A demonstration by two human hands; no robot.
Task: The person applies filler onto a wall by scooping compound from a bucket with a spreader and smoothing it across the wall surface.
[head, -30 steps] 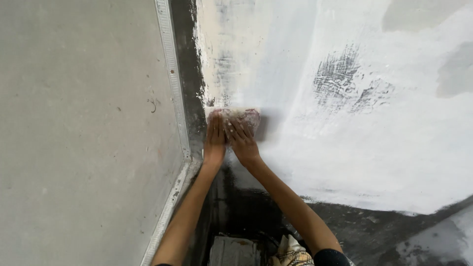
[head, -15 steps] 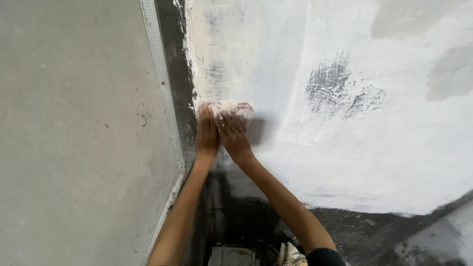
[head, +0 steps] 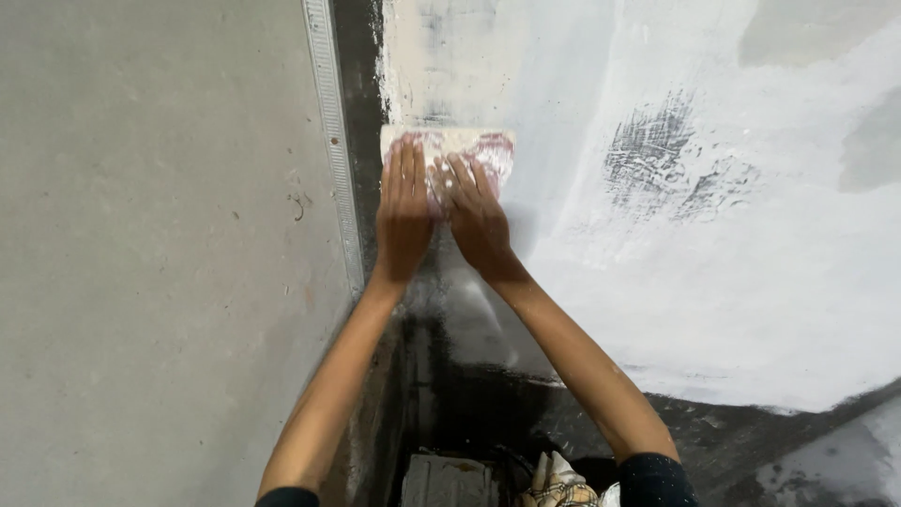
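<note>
Both hands press flat on a trowel (head: pixel 449 155) held against the white wall (head: pixel 713 282), just beside the metal corner strip (head: pixel 330 141). The left hand (head: pixel 404 216) lies with fingers stretched over its left part; the right hand (head: pixel 477 221) spreads across its middle. White putty smears the trowel.

No packages, labels, signs or screens show anywhere in this view.
</note>
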